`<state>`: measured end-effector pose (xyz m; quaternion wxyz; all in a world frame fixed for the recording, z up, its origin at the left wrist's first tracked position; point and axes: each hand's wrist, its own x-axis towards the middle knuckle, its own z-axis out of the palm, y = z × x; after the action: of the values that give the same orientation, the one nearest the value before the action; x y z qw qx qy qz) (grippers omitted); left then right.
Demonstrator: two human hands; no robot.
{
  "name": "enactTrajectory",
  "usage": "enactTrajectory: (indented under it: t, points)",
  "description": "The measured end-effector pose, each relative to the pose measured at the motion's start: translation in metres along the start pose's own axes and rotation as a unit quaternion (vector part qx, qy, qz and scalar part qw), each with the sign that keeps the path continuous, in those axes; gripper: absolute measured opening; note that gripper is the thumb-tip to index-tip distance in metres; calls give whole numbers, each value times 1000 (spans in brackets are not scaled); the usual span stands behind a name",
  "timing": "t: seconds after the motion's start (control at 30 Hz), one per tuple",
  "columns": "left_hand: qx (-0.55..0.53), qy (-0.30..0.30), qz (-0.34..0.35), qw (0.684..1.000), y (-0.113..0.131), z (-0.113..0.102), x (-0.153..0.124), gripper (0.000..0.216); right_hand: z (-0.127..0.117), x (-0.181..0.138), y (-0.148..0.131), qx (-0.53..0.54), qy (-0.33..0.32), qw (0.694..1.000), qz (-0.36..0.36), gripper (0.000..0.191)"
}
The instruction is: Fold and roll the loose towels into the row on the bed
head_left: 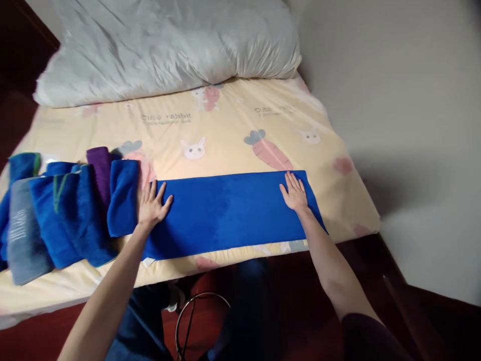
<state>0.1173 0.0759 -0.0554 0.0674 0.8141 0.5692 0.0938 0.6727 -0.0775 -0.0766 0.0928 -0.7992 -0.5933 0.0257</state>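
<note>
- The bed (233, 125) ran away from the camera, covered in a pale yellow sheet (225, 150) printed with rabbits and carrots, and its near edge sat right in front of the person's legs.
- A long blue towel (229, 213) lay flat along that near edge, folded into a strip, its front side close to the mattress lip.
- The strip's right end stopped well short of the bed's right corner, so there was bare sheet past it, then a plain grey wall (394, 100) beyond.
- Behind the towel the sheet was pretty open all the way back to a big white duvet (169, 45) bunched at the far end.
- The left side was the crowded bit: a pile of towels (67, 210), mostly blue, with a grey one (24, 235) at the front and a purple one (100, 170) poking out behind, nearly butting against the strip's left end.
- The left hand (152, 205) lay palm down on the left end of the strip, fingers (153, 189) spread wide and flat, gripping nothing, just beside a rolled blue towel (123, 198) from the pile.
- The right hand (295, 193) pressed flat on the far right end, fingers (296, 180) splayed and straight, only touching the cloth.
- A dark wooden frame (406, 281) showed below the mattress on the right.
</note>
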Motion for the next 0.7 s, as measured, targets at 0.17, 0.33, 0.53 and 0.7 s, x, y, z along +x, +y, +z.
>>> enactTrajectory:
  t: [0.17,0.33,0.53,0.7]
  points:
    - [-13,33,12,999,-4,4,7,75,-7,8,50,-35,10,999,34,67]
    - [5,55,12,998,-10,10,14,78,-8,18,77,-48,10,997,56,66]
    - [-8,23,-14,1000,14,-12,-3,76,-41,-3,34,-80,-36,994,66,68]
    - [-37,5,40,999,44,-26,-114,68,-50,-113,12,-63,-4,998,4,66]
